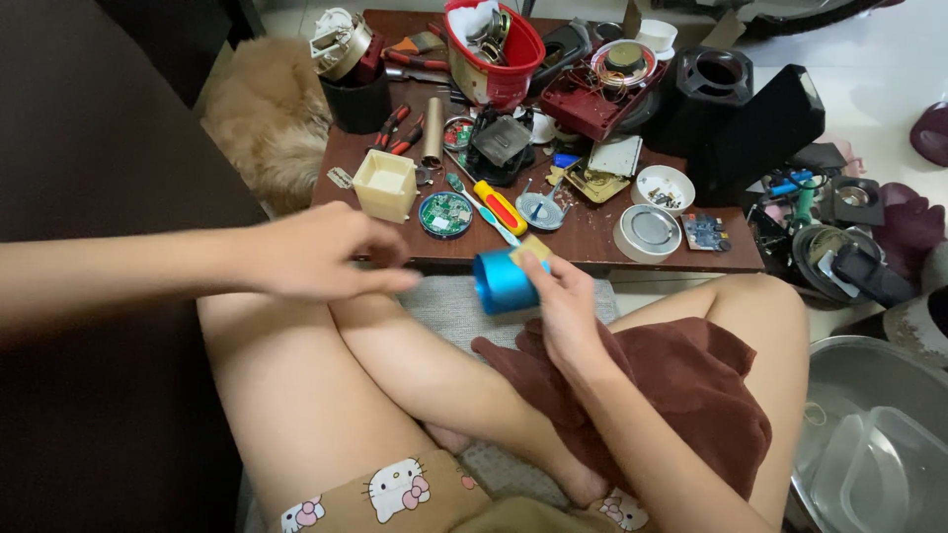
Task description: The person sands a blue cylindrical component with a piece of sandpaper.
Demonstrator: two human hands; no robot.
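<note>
Nearby, cluttered table (592, 252) behind blue cylinder (502, 283), brown cloth (691, 385) below.

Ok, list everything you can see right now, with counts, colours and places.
blue cylinder: 1, blue, in the right hand
small tan piece: 1, tan, on top of the cylinder
screwdriver: 1, red and yellow handle, table front
cream box: 1, cream, table left
round circuit board: 1, green, beside the box
red bucket: 1, red, table back
table: 1, dark brown, cluttered
brown cloth: 1, brown, on the lap
metal basin: 1, silver, right floor
left hand: open, empty, left of the cylinder
right hand: holds the cylinder
</note>
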